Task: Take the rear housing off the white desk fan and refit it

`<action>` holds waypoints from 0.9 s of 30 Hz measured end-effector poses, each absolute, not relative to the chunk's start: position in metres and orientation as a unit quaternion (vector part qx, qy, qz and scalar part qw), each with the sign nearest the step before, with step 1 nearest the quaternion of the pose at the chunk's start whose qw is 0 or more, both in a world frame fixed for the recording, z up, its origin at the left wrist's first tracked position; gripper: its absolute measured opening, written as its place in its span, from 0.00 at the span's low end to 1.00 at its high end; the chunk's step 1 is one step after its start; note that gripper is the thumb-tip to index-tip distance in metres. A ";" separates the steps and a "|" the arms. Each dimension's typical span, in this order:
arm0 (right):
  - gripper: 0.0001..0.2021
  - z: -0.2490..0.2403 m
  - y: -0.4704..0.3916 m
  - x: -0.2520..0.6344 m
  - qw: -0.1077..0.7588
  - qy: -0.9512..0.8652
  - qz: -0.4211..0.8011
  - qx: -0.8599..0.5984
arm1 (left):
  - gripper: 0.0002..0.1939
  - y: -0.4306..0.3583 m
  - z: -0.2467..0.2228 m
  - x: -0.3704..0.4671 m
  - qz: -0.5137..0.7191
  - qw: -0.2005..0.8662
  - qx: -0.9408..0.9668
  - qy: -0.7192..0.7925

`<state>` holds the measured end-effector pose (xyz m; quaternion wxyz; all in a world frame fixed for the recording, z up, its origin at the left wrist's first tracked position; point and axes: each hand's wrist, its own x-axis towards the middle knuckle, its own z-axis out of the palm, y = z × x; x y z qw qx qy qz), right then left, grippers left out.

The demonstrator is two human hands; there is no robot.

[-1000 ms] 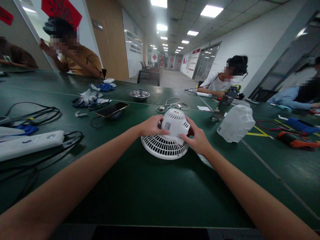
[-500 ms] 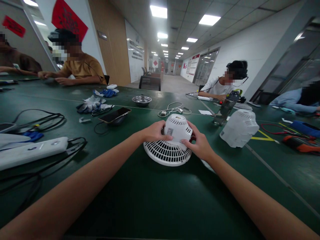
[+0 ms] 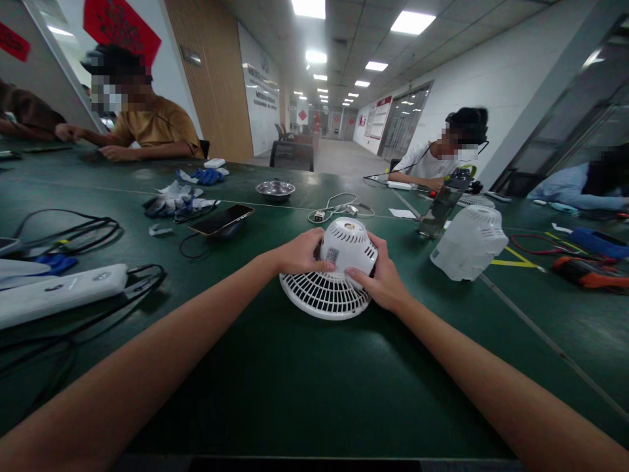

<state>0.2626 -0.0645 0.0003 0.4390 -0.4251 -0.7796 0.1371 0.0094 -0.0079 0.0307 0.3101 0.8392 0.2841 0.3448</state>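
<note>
A white fan head (image 3: pixel 350 248) rests grille-down on the green table, its vented motor housing facing up. My left hand (image 3: pixel 305 251) grips the housing from the left, thumb across its front near a small printed label. From the right, my right hand (image 3: pixel 381 275) is closed round the other side, with its thumb on the front of the housing. Below both hands the slotted round grille (image 3: pixel 327 296) spreads out toward me. The fingertips behind the housing are hidden.
A white plastic housing (image 3: pixel 469 242) and a clear bottle (image 3: pixel 445 203) stand to the right. Beyond the fan lie a white cable (image 3: pixel 339 208) and a metal bowl (image 3: pixel 275 190). Leftward are a phone (image 3: pixel 222 220), gloves (image 3: pixel 177 200) and a power strip (image 3: pixel 63 295). Several people sit around the table.
My right thumb has shifted slightly left across the housing. Both hands remain on the fan head; the whole view has tilted and moved a little.
</note>
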 end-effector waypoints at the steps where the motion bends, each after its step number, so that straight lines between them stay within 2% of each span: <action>1: 0.40 0.001 -0.064 0.264 0.434 -0.784 0.134 -0.422 | 0.33 -0.007 0.030 0.009 0.320 0.258 0.871 0.268; 4: 0.38 0.004 -0.066 0.270 0.420 -0.792 0.129 -0.424 | 0.32 -0.004 0.026 0.009 0.318 0.198 0.889 0.264; 7: 0.41 0.006 -0.070 0.278 0.410 -0.790 0.183 -0.417 | 0.34 -0.004 0.019 0.011 0.350 0.188 0.882 0.253; 9: 0.45 0.007 -0.071 0.283 0.409 -0.785 0.228 -0.406 | 0.43 -0.006 0.015 0.014 0.354 0.213 0.879 0.237; 12: 0.48 0.008 -0.070 0.288 0.410 -0.777 0.271 -0.394 | 0.62 -0.013 0.011 0.021 0.348 0.234 0.879 0.228; 14: 0.49 0.010 -0.070 0.290 0.406 -0.776 0.290 -0.386 | 0.68 -0.018 0.010 0.028 0.360 0.224 0.874 0.236; 20: 0.51 0.016 -0.072 0.286 0.375 -0.793 0.293 -0.380 | 0.65 -0.024 0.014 0.035 0.383 0.186 0.871 0.247; 27: 0.50 0.018 -0.073 0.282 0.377 -0.783 0.322 -0.376 | 0.58 -0.020 0.021 0.028 0.363 0.206 0.884 0.210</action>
